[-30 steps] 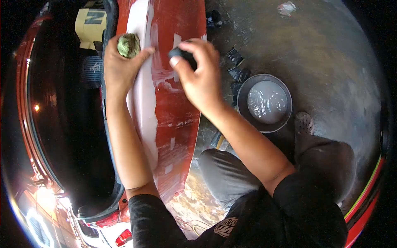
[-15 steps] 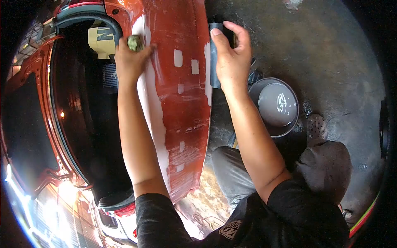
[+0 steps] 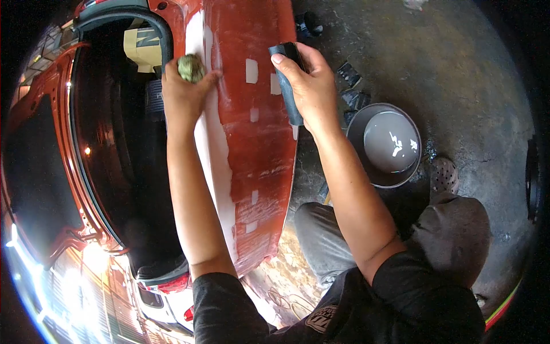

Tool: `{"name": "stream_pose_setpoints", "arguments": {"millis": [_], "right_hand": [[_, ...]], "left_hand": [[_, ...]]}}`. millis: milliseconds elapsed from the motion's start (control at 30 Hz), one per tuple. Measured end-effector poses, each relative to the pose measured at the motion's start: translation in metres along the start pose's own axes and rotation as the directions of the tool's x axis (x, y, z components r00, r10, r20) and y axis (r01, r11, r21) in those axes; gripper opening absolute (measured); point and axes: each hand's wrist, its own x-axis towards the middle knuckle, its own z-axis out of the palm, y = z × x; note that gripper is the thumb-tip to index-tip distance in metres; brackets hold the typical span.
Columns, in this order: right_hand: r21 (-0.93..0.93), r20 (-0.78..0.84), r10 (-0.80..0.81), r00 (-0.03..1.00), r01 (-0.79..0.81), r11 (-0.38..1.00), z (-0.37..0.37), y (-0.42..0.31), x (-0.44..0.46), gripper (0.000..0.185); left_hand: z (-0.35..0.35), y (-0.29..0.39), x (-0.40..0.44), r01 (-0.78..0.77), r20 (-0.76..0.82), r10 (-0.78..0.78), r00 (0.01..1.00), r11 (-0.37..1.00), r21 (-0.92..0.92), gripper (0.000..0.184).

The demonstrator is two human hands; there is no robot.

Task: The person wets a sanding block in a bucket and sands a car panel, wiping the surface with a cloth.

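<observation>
My left hand (image 3: 186, 97) is closed around an olive-green, sponge-like wad (image 3: 191, 68), over the white strip along the inner edge of a red car bumper (image 3: 258, 149). My right hand (image 3: 314, 86) grips a sanding block (image 3: 291, 103) wrapped in dark grey sandpaper, its thumb on top and its fingers around the far side. The block lies tilted over the bumper's outer edge; whether it touches the surface I cannot tell. Pale patches (image 3: 251, 71) and dull scuffed areas mark the red paint.
A round basin (image 3: 419, 137) of cloudy grey water stands on the wet dark floor, right of my right forearm. Dark scraps (image 3: 348, 74) and a small black container (image 3: 309, 24) lie beyond it. The open car boot (image 3: 123, 189) is at the left, with a paper bag (image 3: 143, 49) inside.
My right hand has moved the sanding block left, from the bumper's outer side to over its edge, and tilted it. My left hand, still with the wad, has shifted slightly downward.
</observation>
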Motion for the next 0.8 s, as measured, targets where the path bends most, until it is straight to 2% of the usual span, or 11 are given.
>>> {"name": "stream_pose_setpoints", "arguments": {"millis": [100,233,300,333,467,667,800], "right_hand": [[-0.205,0.042,0.007,0.999,0.002,0.979,-0.002,0.003,-0.003,0.057],[-0.387,0.157,-0.130,0.979,0.182,0.904,-0.006,0.008,-0.011,0.058],[-0.460,0.198,-0.182,0.963,0.255,0.850,-0.007,0.008,-0.020,0.058],[-0.484,0.227,-0.191,0.955,0.281,0.829,-0.009,0.009,-0.023,0.059],[-0.556,0.307,-0.212,0.928,0.355,0.751,-0.017,0.014,-0.036,0.060],[-0.577,0.340,-0.209,0.917,0.379,0.724,-0.031,0.021,-0.047,0.061],[-0.585,0.367,-0.220,0.904,0.408,0.701,-0.033,0.017,-0.051,0.061]], "left_hand": [[-0.014,0.002,-0.045,-0.018,-0.024,0.018,1.000,1.000,0.016,0.089],[-0.025,0.003,-0.086,0.072,0.008,-0.072,0.997,0.997,0.033,0.088],[-0.026,-0.001,-0.101,0.012,-0.017,-0.011,1.000,0.996,0.092,0.089],[-0.027,0.000,-0.105,-0.020,-0.028,0.023,0.999,0.993,0.121,0.090],[-0.020,0.012,-0.102,0.012,-0.106,0.006,0.994,0.986,0.167,0.089],[-0.012,0.029,-0.067,0.128,-0.095,-0.111,0.989,0.973,0.194,0.084],[-0.021,0.020,-0.065,0.099,-0.023,-0.098,0.995,0.993,0.064,0.077]]}}
